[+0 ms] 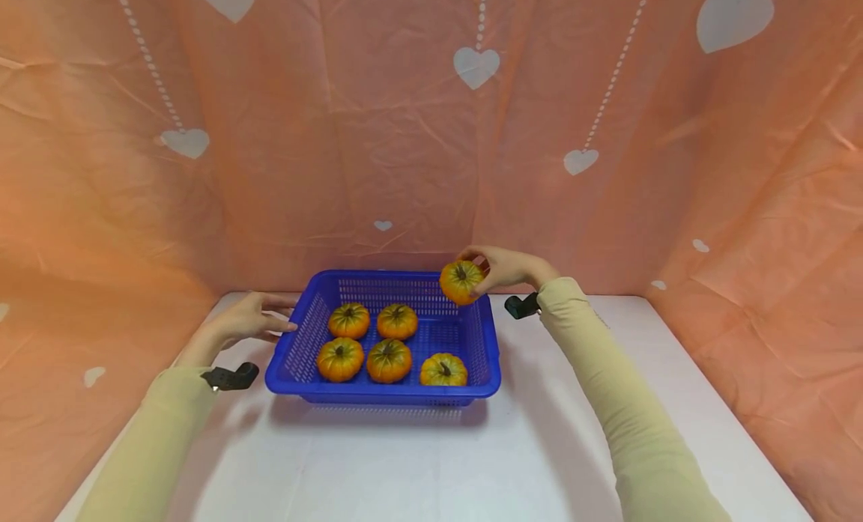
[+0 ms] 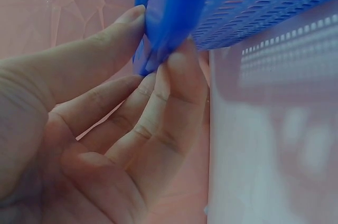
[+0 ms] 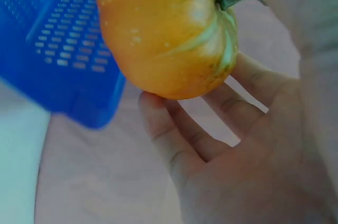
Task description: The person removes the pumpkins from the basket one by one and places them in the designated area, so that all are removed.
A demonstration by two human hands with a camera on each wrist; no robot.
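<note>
A blue plastic basket (image 1: pixel 398 393) with slotted walls stands on the white table. Inside it sit several small orange pumpkins, among them one pumpkin (image 1: pixel 443 370) by itself near the front right. My left hand (image 1: pixel 252 317) is at the basket's left rim; in the left wrist view the thumb and fingers (image 2: pixel 177 89) pinch the rim from both sides. Above the back right corner, my right hand (image 1: pixel 506 269) holds another pumpkin (image 3: pixel 169 34) between thumb and fingers, its green stem facing up in the head view.
The white table (image 1: pixel 431 462) stretches in front of the basket and to both sides. Orange cloth (image 1: pixel 398 132) printed with white hearts hangs behind the table and along its sides. A dark wrist device (image 1: pixel 232 377) sits on the left forearm, another device (image 1: pixel 522 305) on the right.
</note>
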